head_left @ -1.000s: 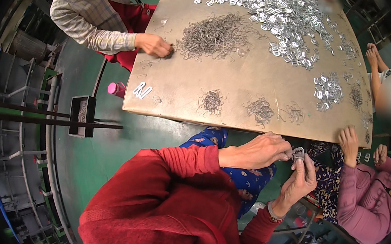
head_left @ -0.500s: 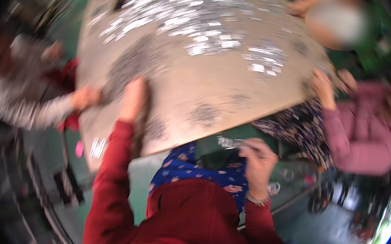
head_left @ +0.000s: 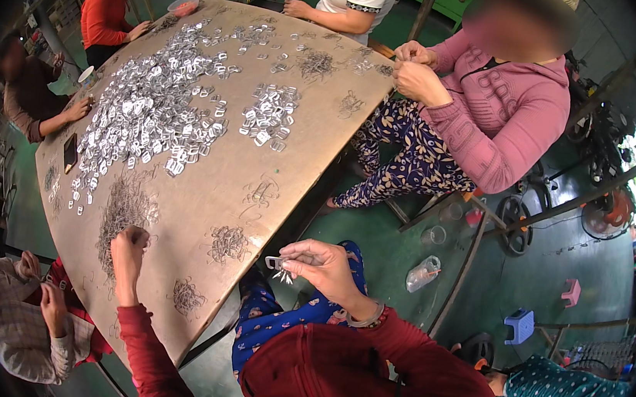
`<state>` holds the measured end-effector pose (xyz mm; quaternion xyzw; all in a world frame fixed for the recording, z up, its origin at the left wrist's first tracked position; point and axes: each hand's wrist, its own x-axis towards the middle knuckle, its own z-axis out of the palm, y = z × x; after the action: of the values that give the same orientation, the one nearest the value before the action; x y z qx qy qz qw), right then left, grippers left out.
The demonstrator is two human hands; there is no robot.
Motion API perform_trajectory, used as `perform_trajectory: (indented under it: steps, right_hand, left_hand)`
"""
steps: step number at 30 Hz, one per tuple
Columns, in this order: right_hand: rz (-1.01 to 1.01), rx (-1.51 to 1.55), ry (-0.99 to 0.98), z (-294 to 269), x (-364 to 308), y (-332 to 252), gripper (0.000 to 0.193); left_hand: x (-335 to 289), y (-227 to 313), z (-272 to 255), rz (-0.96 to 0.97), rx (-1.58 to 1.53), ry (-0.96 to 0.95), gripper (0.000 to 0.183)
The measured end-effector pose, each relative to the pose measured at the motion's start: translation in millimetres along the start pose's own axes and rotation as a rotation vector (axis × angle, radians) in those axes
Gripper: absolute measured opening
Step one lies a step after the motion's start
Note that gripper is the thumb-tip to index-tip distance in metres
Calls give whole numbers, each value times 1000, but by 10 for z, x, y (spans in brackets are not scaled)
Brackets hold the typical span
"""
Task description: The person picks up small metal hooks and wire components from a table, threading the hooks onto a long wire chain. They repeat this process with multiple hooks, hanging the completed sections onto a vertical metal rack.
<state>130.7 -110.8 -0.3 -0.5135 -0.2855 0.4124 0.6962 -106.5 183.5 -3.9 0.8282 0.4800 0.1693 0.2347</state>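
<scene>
My left hand (head_left: 128, 256) is over the tan tabletop, its fingers drawn together at the near end of a long dark pile of thin bent wire pieces (head_left: 122, 205). Anything between those fingertips is hidden. Just off the table's near edge, above my lap, my right hand (head_left: 324, 270) pinches a small flat silver metal tab (head_left: 273, 262) with a slot in it. Several thin shiny pieces (head_left: 283, 275) hang below the same fingers.
A broad heap of silver tabs (head_left: 150, 103) covers the far middle, with a smaller group (head_left: 268, 116) beside it. Small wire piles (head_left: 228, 245) lie near the edge. Co-workers sit around the table, one in a pink top (head_left: 490, 108) at the right. A blue stool (head_left: 519, 326) stands on the floor.
The view has turned and sharpened from a blur. My left hand is still at the wire pile, its fingers bent down. My right hand still holds metal pieces beside the table edge.
</scene>
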Motion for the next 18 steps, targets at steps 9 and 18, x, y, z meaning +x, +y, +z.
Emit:
perform_trajectory:
  steps: [9,18]
  right_hand:
    - [-71,-29,36,33,-23,86,11]
    - [-212,-230,74,103,-103,23,10]
  left_hand:
    - [-1060,1772,548,408,-600,-182,10]
    - [-1108,1779,758,529,-621,-94,8]
